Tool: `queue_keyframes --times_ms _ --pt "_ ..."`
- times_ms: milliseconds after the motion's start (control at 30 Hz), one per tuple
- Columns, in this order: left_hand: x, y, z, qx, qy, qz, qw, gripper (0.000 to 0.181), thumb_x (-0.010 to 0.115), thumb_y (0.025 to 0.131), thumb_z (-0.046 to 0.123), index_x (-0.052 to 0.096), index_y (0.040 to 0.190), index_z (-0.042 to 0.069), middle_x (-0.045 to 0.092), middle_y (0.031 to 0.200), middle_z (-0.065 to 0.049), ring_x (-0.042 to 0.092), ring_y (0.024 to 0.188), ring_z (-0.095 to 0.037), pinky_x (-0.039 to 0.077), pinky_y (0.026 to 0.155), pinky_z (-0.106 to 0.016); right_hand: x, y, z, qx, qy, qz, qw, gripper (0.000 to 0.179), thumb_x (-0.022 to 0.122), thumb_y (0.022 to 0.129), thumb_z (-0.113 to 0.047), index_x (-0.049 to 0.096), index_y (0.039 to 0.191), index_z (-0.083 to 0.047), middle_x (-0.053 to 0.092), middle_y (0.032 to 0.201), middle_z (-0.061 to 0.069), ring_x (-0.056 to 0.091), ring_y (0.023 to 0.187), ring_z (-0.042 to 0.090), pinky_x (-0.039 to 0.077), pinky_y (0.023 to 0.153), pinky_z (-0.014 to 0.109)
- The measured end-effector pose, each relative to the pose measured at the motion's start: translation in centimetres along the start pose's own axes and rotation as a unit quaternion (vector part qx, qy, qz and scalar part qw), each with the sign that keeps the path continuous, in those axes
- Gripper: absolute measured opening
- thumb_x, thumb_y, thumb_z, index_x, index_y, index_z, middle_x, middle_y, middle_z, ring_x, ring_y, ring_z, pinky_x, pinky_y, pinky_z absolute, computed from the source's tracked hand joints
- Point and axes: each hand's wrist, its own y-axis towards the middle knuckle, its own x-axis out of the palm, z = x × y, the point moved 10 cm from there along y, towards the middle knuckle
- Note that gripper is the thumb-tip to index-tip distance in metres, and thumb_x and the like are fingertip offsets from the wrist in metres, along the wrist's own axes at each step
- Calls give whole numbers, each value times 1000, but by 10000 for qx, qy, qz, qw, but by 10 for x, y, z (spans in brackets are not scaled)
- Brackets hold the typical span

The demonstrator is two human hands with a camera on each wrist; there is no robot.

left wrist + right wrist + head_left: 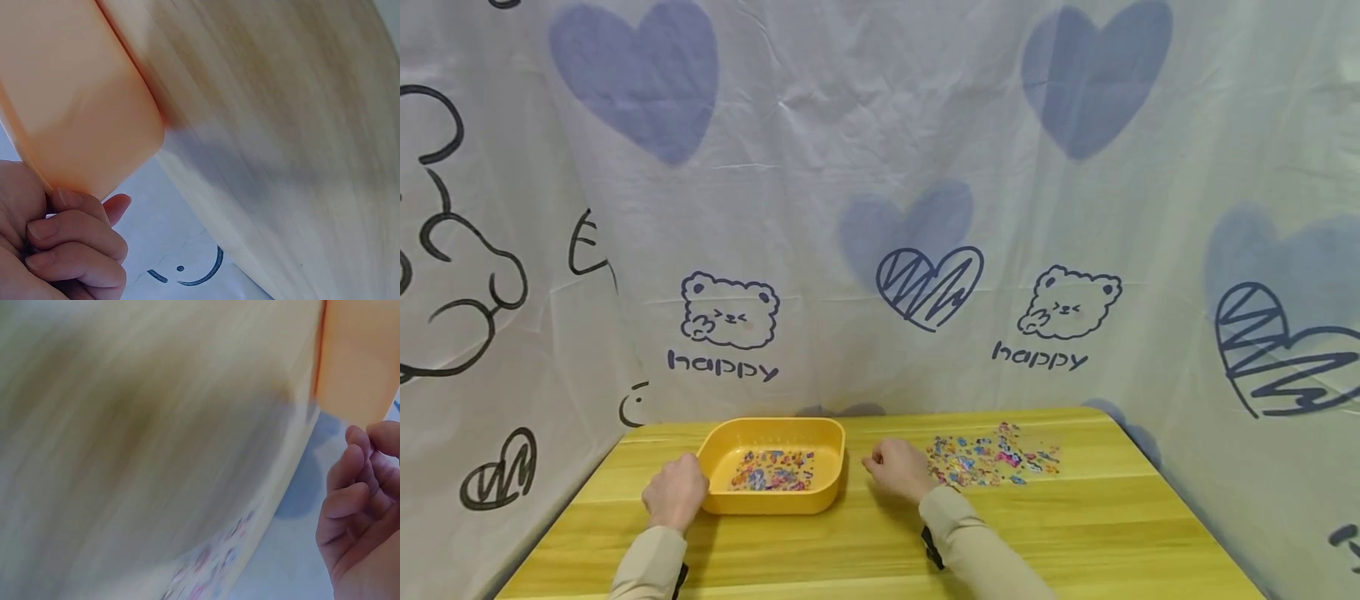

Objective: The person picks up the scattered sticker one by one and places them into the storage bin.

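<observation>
A yellow plastic basin stands on the left half of the table, with many small multicoloured pieces on its floor. My left hand grips its left edge; in the left wrist view, curled fingers and the thumb pinch the rim. Right of the basin, my right hand hovers near a scattered patch of similar small colourful pieces. The right wrist view shows its fingers curled and the thumb close against the index fingertip. Nothing shows between them. The pieces' exact kind is too small to tell.
The yellow wood-grain table ends at its back against a white curtain printed with hearts and bears. Curtains also hang along the left and right sides. A dark band sits on the right wrist.
</observation>
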Motion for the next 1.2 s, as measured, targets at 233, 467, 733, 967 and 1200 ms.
queue_keyframes --times_ms 233,467,733,967,1200 --pt "-1 0 0 -55 -26 -60 10000 20 45 91 4 57 74 2 58 72 -18 56 64 -30 42 51 -45 -12 -10 34 269 113 -88 9995 41 61 96 -26 49 57 -20 34 48 -7 29 42 8 25 42 24" --pt "0 0 0 -74 -5 -37 10000 19 45 91 4 58 76 2 59 73 -18 57 65 -31 43 51 -45 -30 -19 69 492 108 79 9987 47 61 95 -23 40 54 -20 27 46 -7 24 40 9 21 41 25" --pt "-2 1 0 -56 22 -13 10000 20 46 91 3 57 75 2 58 70 -17 56 63 -30 43 50 -44 -52 -25 102 831 -30 148 9964 48 61 96 -23 39 53 -20 29 46 -7 27 40 9 22 41 24" --pt "-1 0 0 -102 56 -139 9998 15 47 90 4 58 80 1 60 75 -19 57 67 -31 43 52 -45 -71 -34 140 1366 -333 133 9900 41 58 97 -20 45 58 -19 32 47 -6 28 41 10 22 42 25" --pt "-4 -2 2 8 55 -30 10000 15 47 90 3 58 80 0 59 73 -18 56 65 -30 43 50 -44 -99 -49 182 1895 -387 382 9804 35 52 96 -14 43 62 -14 35 54 -1 31 46 14 26 46 27"
